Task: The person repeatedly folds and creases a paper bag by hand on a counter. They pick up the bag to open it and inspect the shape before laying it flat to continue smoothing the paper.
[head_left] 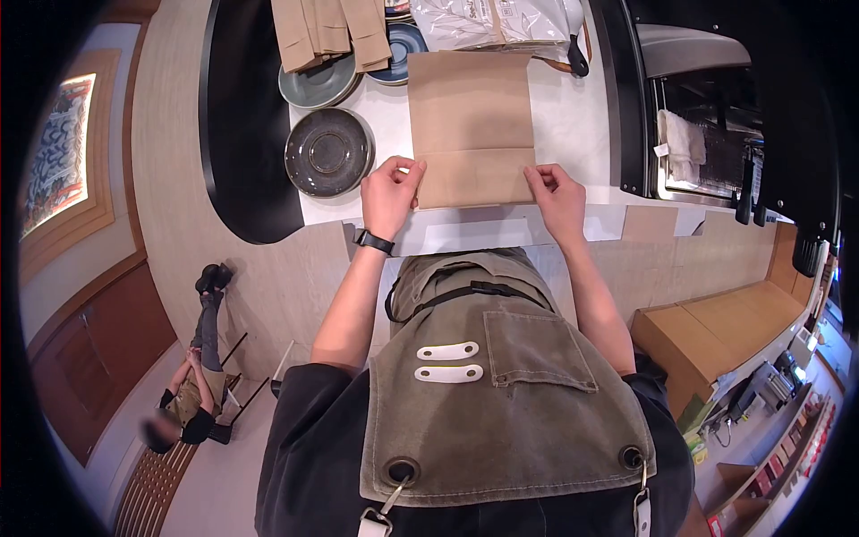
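Observation:
A brown paper bag (472, 116) lies flat on the white counter (573, 121), with a crease running across it near its lower end. My left hand (391, 191) pinches the bag's lower left edge between thumb and fingers; a dark band is on that wrist. On the opposite edge, my right hand (557, 195) grips the lower right corner, its fingers curled. A dark round plate (329, 152) sits just left of my left hand. Above it are a grey-green bowl (313, 82) and a blue plate (400, 55), partly under folded brown paper bags (313, 27).
A clear plastic package (492, 22) lies at the counter's back beside a black-handled tool (578, 61). Right of the counter is a metal appliance (707, 125) with a cloth. Cardboard boxes (725, 331) stand lower right. Another person (201, 376) sits at lower left, far off.

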Available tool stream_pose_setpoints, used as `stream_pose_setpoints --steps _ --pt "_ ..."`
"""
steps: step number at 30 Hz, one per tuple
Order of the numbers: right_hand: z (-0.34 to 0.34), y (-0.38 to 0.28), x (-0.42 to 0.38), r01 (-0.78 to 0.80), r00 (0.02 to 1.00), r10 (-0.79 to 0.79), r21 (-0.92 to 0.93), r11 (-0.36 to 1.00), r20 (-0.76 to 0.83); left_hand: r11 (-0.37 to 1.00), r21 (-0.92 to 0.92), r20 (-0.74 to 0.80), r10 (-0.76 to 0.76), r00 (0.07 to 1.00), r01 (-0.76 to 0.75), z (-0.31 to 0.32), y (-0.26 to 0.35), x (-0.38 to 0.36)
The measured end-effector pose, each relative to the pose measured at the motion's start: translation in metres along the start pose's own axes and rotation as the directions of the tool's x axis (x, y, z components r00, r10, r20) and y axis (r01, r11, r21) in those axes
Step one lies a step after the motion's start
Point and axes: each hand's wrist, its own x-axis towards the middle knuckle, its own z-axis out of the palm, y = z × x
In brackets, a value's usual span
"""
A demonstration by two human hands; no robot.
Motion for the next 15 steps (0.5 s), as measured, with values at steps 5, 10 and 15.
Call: stream_pose_setpoints --steps 5,10,15 --pt "0.0013 0.0036 0.0014 0.002 1.000 -0.002 -0.012 1.000 -0.001 1.000 0.016 -0.010 0.016 1.000 -0.016 0.0004 -0.0008 0.0009" --pt "0.0006 0.0021 0.0024 -0.015 1.000 0.016 -0.031 0.999 0.009 1.000 0.015 -0.018 0.021 1.000 -0.021 0.0016 -0.0018 0.0017" --pt "0.0009 0.0021 0.0029 -0.006 1.000 0.006 -0.053 0.999 0.001 1.000 0.005 -0.015 0.013 1.000 -0.013 0.0018 -0.0010 0.0025"
